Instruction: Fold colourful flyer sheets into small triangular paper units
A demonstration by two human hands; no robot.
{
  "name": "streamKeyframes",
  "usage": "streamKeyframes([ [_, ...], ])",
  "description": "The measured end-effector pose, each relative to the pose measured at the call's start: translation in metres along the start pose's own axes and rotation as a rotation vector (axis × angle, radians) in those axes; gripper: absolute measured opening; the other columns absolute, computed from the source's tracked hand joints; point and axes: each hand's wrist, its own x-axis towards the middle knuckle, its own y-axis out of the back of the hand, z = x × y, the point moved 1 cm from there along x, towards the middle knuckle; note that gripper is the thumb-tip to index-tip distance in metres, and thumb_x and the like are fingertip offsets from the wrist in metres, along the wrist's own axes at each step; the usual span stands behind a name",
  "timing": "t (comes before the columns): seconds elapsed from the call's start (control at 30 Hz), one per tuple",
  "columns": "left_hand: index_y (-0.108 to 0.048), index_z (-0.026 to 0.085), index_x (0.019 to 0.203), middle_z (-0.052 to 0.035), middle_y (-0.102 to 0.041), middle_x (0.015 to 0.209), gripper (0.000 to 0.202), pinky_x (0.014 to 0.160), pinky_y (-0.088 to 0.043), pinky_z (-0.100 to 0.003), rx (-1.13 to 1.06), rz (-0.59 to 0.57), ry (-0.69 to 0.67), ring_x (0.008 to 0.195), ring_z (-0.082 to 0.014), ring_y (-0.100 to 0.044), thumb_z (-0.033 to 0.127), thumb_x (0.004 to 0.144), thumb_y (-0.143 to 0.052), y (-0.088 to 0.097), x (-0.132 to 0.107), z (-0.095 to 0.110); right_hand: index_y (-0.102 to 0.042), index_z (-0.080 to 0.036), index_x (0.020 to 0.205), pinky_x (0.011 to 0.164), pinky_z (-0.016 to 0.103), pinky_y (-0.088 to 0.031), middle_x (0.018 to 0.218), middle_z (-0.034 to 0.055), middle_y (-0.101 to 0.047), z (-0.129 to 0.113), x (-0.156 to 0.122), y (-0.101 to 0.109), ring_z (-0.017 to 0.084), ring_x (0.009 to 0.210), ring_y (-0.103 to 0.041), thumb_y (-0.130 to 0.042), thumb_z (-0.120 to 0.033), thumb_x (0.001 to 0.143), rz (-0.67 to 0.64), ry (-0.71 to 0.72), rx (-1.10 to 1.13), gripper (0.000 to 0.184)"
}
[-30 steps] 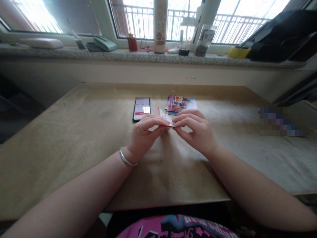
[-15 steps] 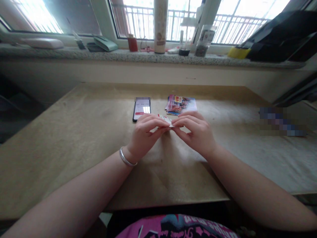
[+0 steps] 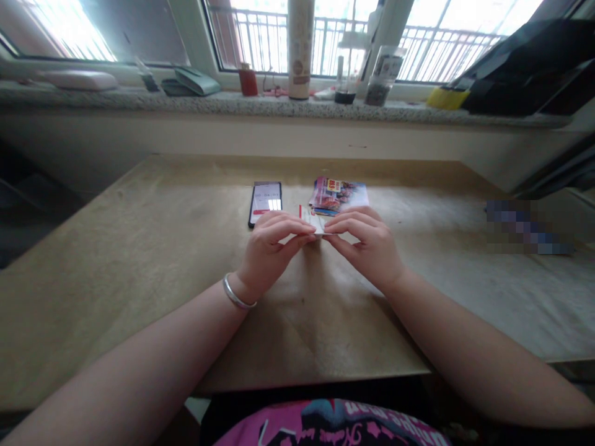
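Note:
My left hand (image 3: pixel 269 251) and my right hand (image 3: pixel 369 244) meet over the middle of the wooden table (image 3: pixel 139 248). Both pinch a small folded piece of printed paper (image 3: pixel 312 220), white with a red edge, held just above the table. A silver bangle (image 3: pixel 235 296) sits on my left wrist. Just beyond the hands lie a black phone (image 3: pixel 266 202) with a lit screen and a stack of colourful leaflets (image 3: pixel 339 195).
A stone window sill (image 3: pixel 260 105) runs along the back with a tall bottle (image 3: pixel 300 49), a red cup (image 3: pixel 248 82), jars, a yellow object (image 3: pixel 449 98) and a dark bag (image 3: pixel 525 68). A blurred patch (image 3: pixel 525 228) lies at the table's right.
The folded paper has been turned and flattened between my fingertips; both hands shifted slightly away from me. The phone and leaflets have not moved.

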Motion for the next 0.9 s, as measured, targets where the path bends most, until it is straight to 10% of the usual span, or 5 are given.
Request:
streamKeyframes([
  [0.9,-0.07,0.023,0.097,-0.0029,-0.074,0.092,0.015,0.083,-0.051,-0.032,0.054,-0.034,0.039,0.084,-0.016,-0.067,0.029,0.084,-0.068,-0.0029,-0.0067,-0.0059,-0.063,-0.025,0.079,0.074,0.036,-0.05,0.08,0.0005,-0.071,-0.0047,-0.0036,-0.0046,0.018,0.078,-0.063,-0.066,-0.022,0.082,0.129,-0.097,-0.03,0.005],
])
